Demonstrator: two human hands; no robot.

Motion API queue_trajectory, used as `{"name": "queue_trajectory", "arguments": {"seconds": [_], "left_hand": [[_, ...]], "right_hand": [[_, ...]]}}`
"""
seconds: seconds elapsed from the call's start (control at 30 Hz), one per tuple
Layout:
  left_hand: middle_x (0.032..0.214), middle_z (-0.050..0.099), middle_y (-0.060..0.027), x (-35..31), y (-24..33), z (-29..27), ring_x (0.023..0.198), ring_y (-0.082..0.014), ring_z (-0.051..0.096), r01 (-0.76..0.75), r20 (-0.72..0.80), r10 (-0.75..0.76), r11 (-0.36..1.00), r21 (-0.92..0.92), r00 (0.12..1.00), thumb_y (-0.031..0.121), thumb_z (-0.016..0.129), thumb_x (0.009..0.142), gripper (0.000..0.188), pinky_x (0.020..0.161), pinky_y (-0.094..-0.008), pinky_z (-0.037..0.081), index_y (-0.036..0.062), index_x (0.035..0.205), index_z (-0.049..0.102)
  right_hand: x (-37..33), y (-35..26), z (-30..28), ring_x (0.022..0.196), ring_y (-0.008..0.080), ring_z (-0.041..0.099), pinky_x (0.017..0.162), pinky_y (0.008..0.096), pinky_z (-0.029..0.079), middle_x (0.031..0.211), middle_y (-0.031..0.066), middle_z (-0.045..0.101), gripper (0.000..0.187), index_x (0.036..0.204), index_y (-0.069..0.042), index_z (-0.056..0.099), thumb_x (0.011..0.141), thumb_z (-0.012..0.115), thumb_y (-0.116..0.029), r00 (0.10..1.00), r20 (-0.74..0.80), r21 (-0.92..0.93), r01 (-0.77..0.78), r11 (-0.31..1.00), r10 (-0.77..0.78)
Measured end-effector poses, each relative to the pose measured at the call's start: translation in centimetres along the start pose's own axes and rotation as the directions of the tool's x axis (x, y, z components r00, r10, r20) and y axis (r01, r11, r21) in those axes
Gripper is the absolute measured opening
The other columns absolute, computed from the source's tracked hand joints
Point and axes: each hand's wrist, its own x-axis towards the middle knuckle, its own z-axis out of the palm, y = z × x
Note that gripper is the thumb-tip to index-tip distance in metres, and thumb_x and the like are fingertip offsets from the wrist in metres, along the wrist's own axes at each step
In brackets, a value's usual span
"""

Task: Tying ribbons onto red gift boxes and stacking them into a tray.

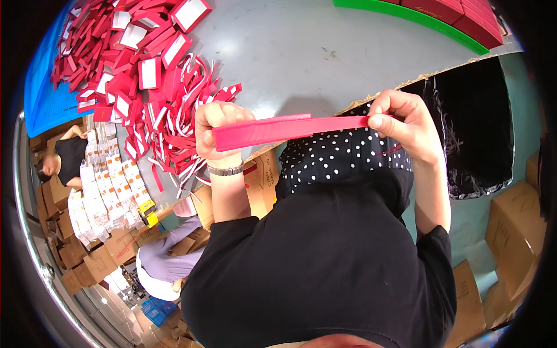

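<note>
My left hand (pixel 216 124) is closed around a narrow red piece (pixel 255 132), which looks like a slim box part seen edge-on. A red ribbon (pixel 342 123) runs from it to the right, stretched nearly level above the table's near edge. Thumb and finger of my right hand (pixel 400 123) pinch the ribbon's far end. Left of my left hand lies a tangle of red and white ribbons (pixel 183 124), joined to a heap of small red boxes with white panels (pixel 133 37). Whether the held piece has a white side is hidden.
A blue crate (pixel 43 87) stands behind the heap. At the far right of the grey table (pixel 278 52), red boxes (pixel 435 8) sit in a green tray (pixel 406 23). A black-lined container (pixel 476 127) and cartons (pixel 519 220) are at right. Two people work at left, near white packets (pixel 107 180).
</note>
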Motion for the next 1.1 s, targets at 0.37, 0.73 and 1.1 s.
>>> {"name": "queue_trajectory", "arguments": {"seconds": [0.37, 0.73, 1.1], "left_hand": [[0.052, 0.036, 0.0072, 0.7, -2.6, 0.9, 0.044, -0.006, 0.032, -0.015, -0.098, -0.02, 0.939, -0.343, 0.995, 0.029, 0.073, 0.075, 0.036, 0.044, -0.0245, 0.026, 0.0166, 0.062, 0.042], [0.077, 0.063, 0.003, 1.3, -5.9, 0.2, 0.078, -0.0121, 0.06, -0.135, -0.168, 0.009, 0.643, -0.754, 0.986, 0.037, 0.074, 0.075, 0.027, 0.081, -0.0369, 0.049, 0.0169, 0.08, 0.056], [0.08, 0.065, 0.0021, 1.3, -7.0, -0.4, 0.081, -0.0127, 0.06, -0.115, -0.104, 0.052, 0.599, -0.793, 0.993, 0.035, 0.074, 0.075, 0.027, 0.08, -0.035, 0.048, 0.0159, 0.083, 0.057]], "right_hand": [[1.2, 0.3, 1.7, 0.059, 0.0035, 0.052, 0.055, 0.018, 0.042, 0.069, -0.0017, 0.059, 0.014, 0.079, -0.002, 0.062, 0.083, 0.067, -0.014, 0.992, 0.084, 0.095, -0.101, 0.99, 0.093], [2.5, 0.9, 4.8, 0.063, 0.0077, 0.06, 0.056, 0.0183, 0.045, 0.068, 0.0029, 0.062, 0.038, 0.115, 0.0, 0.05, 0.084, 0.066, -0.013, 0.992, 0.119, 0.194, -0.071, 0.978, 0.048], [3.1, 2.1, 5.8, 0.065, 0.0061, 0.058, 0.06, 0.0197, 0.046, 0.07, 0.0026, 0.063, 0.017, 0.098, -0.001, 0.061, 0.085, 0.064, -0.011, 0.984, 0.178, 0.304, -0.073, 0.95, 0.019]]}}
